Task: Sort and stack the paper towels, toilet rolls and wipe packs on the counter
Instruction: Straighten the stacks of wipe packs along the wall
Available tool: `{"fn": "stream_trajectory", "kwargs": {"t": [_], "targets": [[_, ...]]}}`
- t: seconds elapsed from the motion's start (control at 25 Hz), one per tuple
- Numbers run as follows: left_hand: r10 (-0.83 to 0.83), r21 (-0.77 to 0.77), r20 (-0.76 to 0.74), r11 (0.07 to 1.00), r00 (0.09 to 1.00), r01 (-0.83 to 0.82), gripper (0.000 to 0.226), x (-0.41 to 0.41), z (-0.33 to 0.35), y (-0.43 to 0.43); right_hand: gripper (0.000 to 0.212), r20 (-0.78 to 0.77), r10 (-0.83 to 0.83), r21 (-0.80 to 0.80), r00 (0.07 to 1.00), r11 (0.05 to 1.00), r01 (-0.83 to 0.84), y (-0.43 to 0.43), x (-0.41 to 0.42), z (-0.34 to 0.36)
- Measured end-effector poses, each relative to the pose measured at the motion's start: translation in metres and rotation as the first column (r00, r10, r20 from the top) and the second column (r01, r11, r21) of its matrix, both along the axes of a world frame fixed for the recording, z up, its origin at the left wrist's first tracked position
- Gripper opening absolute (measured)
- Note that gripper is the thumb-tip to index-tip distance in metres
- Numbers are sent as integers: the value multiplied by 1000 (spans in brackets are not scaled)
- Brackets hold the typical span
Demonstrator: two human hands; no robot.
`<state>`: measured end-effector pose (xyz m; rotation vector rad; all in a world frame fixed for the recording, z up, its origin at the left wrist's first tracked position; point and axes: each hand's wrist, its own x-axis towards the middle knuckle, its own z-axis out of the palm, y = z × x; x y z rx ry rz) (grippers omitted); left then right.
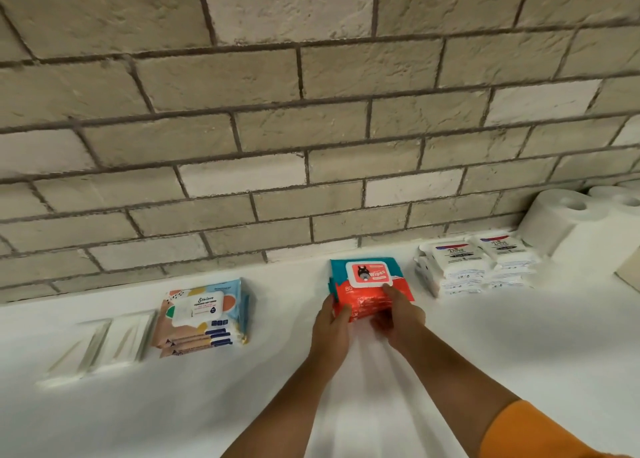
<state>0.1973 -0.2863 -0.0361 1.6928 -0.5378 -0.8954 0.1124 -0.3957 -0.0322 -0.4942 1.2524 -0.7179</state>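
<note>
On a white counter [104, 416] below a brick wall, flat white packs [100, 343] are seen at far left, just beside a stack of pastel wipe packs [204, 314]. At centre, the red-and-teal wipe packs [370, 284] are gripped at their near edge by both hands: the left hand [332, 322] is curled round the left corner, the right hand [398, 315] pinches with thumb on top. White Dove packs [478, 267] are stacked to the right, with paper rolls [561, 218] standing beyond

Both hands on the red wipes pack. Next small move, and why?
Probably square the red wipes pack on its pile and let go: left hand and right hand grip its near edge, and it already lies between the pastel pile and the Dove piles.
</note>
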Motion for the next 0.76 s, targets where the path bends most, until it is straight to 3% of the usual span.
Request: {"fn": "stream_trajectory", "kwargs": {"t": [0.08,0.28,0.52,0.76], "targets": [[66,-96,-62,993,996,-72,57,7,-5,7,44,-4,41,-9,999,999,-41,15,18,-1],[240,-134,-71,960,968,-248,42,35,-13,28,52,16,160,-41,987,986,-159,44,50,-10],[334,-156,-5,931,943,-330,27,54,-18,42,55,-107,352,-137,930,921,-364,55,57,-17],[418,-139,26,901,908,-411,28,57,-18,47,56,-98,383,-146,918,907,-394,65,68,-20]]}}
